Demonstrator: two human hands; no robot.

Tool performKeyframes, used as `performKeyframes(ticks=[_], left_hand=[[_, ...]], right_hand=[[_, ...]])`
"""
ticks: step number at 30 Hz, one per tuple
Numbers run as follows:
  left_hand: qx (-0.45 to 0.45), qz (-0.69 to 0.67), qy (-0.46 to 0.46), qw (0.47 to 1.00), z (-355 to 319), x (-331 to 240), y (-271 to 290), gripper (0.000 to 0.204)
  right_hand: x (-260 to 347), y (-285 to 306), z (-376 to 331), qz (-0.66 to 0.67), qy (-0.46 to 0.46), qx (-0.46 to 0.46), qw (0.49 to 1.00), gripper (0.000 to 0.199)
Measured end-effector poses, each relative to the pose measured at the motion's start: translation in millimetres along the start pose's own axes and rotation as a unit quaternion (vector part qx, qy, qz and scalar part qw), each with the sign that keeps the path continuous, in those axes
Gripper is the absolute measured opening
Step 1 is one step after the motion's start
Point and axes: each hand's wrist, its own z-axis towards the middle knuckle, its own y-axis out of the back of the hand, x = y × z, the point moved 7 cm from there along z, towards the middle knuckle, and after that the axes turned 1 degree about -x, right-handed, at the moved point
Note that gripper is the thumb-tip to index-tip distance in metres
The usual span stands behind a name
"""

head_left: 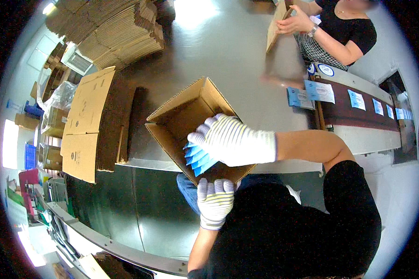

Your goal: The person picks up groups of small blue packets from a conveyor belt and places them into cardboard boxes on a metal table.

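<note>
An open cardboard box (173,104) stands tilted at the near edge of the metal table, its mouth facing up toward me. My right hand (228,138), in a white striped glove, reaches over the rim into it. Its fingers are closed over a bunch of blue packets (199,159), several standing side by side inside the box. My left hand (215,201), gloved alike, grips the box's near rim with its fingers curled over the edge. The thumb of that hand and the box's underside are hidden.
Flattened cartons (81,125) stand stacked to the left, with a bigger pile (111,32) behind. At right, a conveyor belt (340,114) carries blue-and-white packets (356,99) toward the table (246,83). Across the table, a co-worker (344,37) holds a cardboard piece (275,29).
</note>
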Motion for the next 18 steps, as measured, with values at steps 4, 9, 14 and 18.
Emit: performKeyframes(ticks=[4, 9, 14, 18], left_hand=[[0.018, 0.000, -0.018, 1.000, -2.7, -8.2, 0.2, 0.011], [0.002, -0.017, -0.006, 1.000, -10.9, -5.9, -2.5, 0.014], [-0.015, -0.036, 0.020, 0.999, -5.0, 3.9, -5.5, 0.027], [-0.039, -0.027, 0.027, 0.999, -2.9, 8.9, -7.9, 0.027]], right_hand=[[28.0, -69.0, -9.0, -0.073, 0.076, 0.104, 0.989, 0.041], [22.7, -29.2, -34.0, 0.119, 0.141, 0.014, 0.983, 0.043], [-17.7, 34.6, -76.2, 0.259, 0.068, -0.271, 0.925, 0.038], [-63.9, 27.7, -109.2, 0.184, -0.057, -0.311, 0.931, 0.034]])
